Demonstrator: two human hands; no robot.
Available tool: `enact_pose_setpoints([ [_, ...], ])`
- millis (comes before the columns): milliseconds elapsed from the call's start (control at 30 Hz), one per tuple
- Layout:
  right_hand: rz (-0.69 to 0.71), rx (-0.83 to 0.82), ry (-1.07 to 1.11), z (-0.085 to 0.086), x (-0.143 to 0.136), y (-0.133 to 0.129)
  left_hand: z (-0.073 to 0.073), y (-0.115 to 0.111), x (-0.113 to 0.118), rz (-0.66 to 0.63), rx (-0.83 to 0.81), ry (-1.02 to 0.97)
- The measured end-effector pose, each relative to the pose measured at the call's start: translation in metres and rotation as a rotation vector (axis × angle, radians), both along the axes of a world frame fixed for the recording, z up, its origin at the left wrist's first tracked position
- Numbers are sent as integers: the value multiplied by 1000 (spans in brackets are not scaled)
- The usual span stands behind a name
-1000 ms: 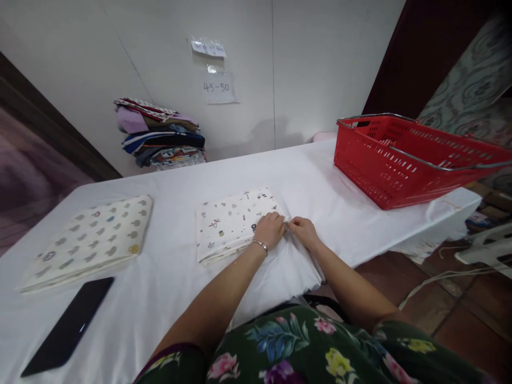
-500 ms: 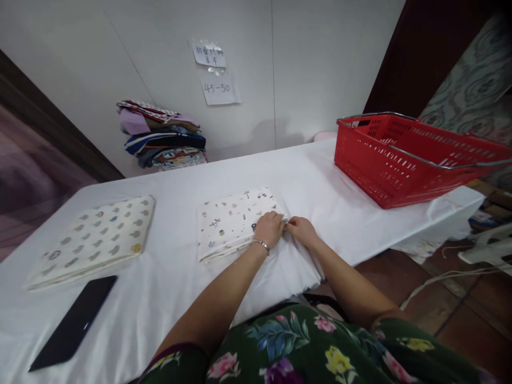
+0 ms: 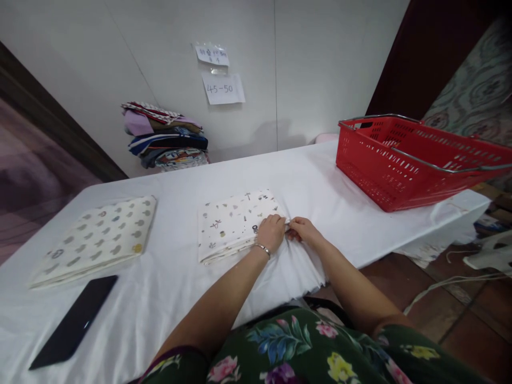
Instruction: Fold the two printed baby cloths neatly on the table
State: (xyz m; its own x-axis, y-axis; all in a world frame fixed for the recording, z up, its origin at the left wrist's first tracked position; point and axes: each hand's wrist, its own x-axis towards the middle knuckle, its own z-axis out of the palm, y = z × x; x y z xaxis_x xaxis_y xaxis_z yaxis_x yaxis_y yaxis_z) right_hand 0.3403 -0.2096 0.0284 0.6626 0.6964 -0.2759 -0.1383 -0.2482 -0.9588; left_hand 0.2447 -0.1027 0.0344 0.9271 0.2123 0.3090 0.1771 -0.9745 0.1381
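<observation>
A folded white cloth [image 3: 230,221] with small grey and brown prints lies on the white-covered table, its layers showing along the front edge. My left hand [image 3: 272,233], with a bracelet at the wrist, rests over the cloth's right front corner, fingers bent round its edge. Right beside it, my right hand [image 3: 302,230] is closed in a pinch at the same corner, its lower fingers curled under. The fingertips almost meet, and the held bit of cloth is mostly hidden. The tablecloth [image 3: 304,266] is wrinkled below my hands.
Another folded cloth [image 3: 100,234] with grey prints lies at left, behind a black flat device [image 3: 76,320]. A red basket [image 3: 384,165] stands at the right back. Stacked folded fabrics [image 3: 166,136] sit by the wall under paper signs [image 3: 222,89].
My right hand has turned slightly, and its curled lower fingers now show beneath. My left hand stays on the cloth's corner. The whole view has shifted a little.
</observation>
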Motion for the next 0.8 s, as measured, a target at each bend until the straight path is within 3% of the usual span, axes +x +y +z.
enact_pose_setpoints([
  [200, 18, 86, 199, 6, 6, -3, 1, -1, -2, -32, 13, 20],
  [400, -67, -18, 11, 2, 6, 9, 6, 0, -12, -74, -16, 59],
  [600, -54, 3, -195, 16, 10, 19, 12, 0, -9, 51, -9, 36],
  [700, -75, 26, -193, 21, 15, 19, 16, 7, -4, 90, -107, 19],
  [800, -102, -55, -246, 18, 19, 13, 19, 15, -1, 144, -270, 10],
])
